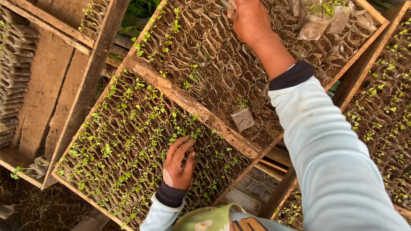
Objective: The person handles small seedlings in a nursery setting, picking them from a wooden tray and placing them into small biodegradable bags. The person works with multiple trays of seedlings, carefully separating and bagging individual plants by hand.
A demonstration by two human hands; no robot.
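- The left hand (179,164) lay flat and empty, fingers spread, on the seedlings (128,141) packed in the near wooden tray (188,102).
- The right hand (250,19) reached over the far tray (364,55) of soil-filled pots; it seemed pinched on something small at the frame's top edge, but I could not tell what.
- A lone plastic seedling bag (242,117) stood just below that forearm.

left hand (179,164) on near seedling tray (128,145), right hand (250,19) over far tray (239,64)
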